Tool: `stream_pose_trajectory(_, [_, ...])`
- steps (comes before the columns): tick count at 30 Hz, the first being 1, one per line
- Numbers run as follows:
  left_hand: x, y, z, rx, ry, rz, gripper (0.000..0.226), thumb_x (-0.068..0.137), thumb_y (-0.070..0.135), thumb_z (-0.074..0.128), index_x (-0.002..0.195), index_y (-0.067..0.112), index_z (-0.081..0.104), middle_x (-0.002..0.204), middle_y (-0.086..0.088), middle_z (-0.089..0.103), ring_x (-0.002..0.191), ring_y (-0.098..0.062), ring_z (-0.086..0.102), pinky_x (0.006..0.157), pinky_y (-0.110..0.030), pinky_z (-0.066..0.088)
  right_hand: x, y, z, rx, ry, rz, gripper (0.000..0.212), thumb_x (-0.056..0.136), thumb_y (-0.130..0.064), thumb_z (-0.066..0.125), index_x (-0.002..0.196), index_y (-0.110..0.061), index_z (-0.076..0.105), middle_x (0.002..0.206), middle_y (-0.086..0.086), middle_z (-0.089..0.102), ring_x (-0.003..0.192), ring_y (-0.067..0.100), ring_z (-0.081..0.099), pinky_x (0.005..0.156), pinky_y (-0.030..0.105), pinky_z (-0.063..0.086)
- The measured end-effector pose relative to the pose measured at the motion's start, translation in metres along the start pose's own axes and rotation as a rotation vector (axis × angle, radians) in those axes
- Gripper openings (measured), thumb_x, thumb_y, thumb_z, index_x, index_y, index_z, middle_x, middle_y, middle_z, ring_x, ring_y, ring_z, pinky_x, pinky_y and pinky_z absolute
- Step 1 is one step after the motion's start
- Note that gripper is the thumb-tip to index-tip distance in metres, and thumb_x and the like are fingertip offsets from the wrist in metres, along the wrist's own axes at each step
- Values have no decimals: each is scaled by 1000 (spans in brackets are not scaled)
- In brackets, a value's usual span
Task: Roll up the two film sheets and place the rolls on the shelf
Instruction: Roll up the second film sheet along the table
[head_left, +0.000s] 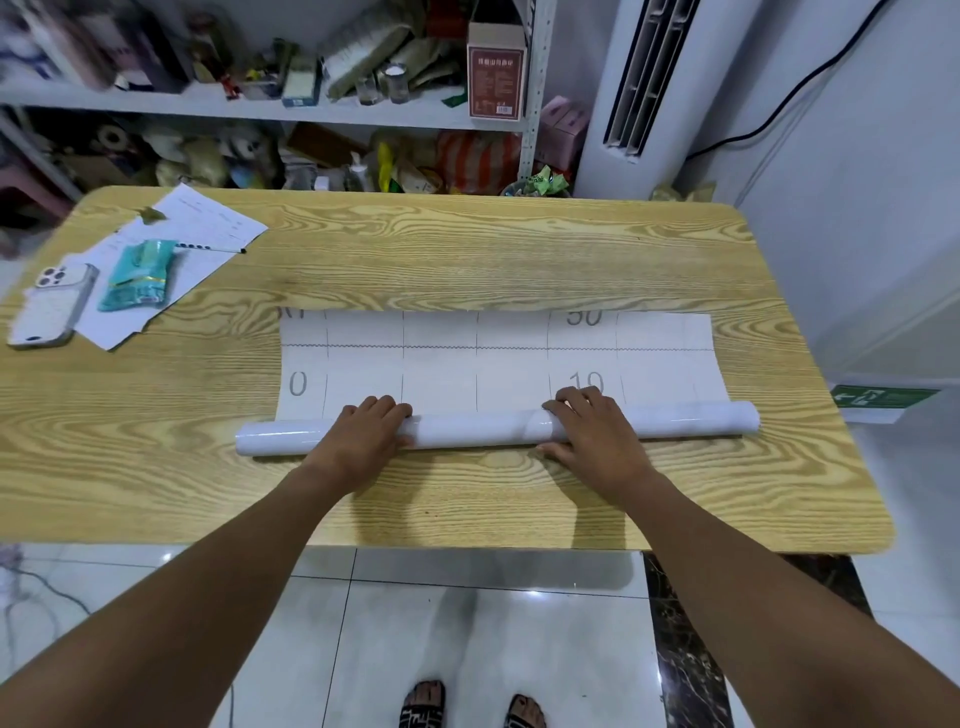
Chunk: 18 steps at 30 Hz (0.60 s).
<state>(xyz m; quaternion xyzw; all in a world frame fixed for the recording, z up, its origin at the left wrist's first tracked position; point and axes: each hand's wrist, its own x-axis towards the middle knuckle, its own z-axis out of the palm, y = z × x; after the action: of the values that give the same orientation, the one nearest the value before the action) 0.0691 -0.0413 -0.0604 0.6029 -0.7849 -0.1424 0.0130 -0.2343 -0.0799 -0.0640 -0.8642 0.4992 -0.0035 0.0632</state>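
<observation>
A white film sheet (493, 348) with a grey grid and numbers lies flat on the wooden table (467, 249). Its near part is wound into a glossy white roll (478, 428) that lies crosswise. My left hand (371, 431) rests on top of the roll left of its middle, fingers curved over it. My right hand (589, 428) lies on the roll right of its middle, fingers over the top and thumb at the near side. Only one sheet is in view. A cluttered metal shelf (311, 106) stands behind the table.
At the table's left lie papers (202, 223), a pen (218, 248), a teal packet (137, 280) and a white phone (52, 306). A white standing air conditioner (649, 93) is at the back right. Tiled floor and my sandalled feet (470, 706) show below the table's near edge.
</observation>
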Motion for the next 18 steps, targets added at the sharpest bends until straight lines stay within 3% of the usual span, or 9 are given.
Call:
stream_pose_trajectory(5, [0,-1,0,-27,16,-15,27,95,22,46,116,6,52,104,-13,47,76,-26,44,73,-34,36,3,-2,-3,49,-38,22,52,90,-42,53,134,-15,45,126,4,49,114,26,42,96,36,35])
stream_pose_trajectory(8, [0,1,-1,-11,6,-34,37,96,28,44,125,6,48,112,-14,48,93,-30,47,80,-38,39,3,-2,-4,75,-59,25,53,92,-39,52,138,-17,38,127,5,50,115,25,42,98,36,36])
stream_pose_trajectory(11, [0,-1,-1,-17,-26,-55,54,91,39,49,134,8,39,120,-13,47,110,-30,41,90,-38,35,3,-4,-3,146,-45,38,44,92,-33,55,129,-12,47,123,7,54,114,26,44,96,38,38])
stream_pose_trajectory(14, [-1,-4,-1,5,-69,-63,64,86,43,56,136,10,34,124,-10,44,113,-27,39,92,-37,34,2,-6,-1,140,-33,23,38,93,-33,53,123,-9,52,119,7,55,111,26,46,94,38,39])
stream_pose_trajectory(18, [-1,-2,-4,-86,-31,-68,63,79,28,69,130,6,39,122,-15,40,104,-31,46,86,-39,42,3,-8,3,108,17,6,34,92,-28,55,118,-6,56,117,8,55,105,27,48,90,39,41])
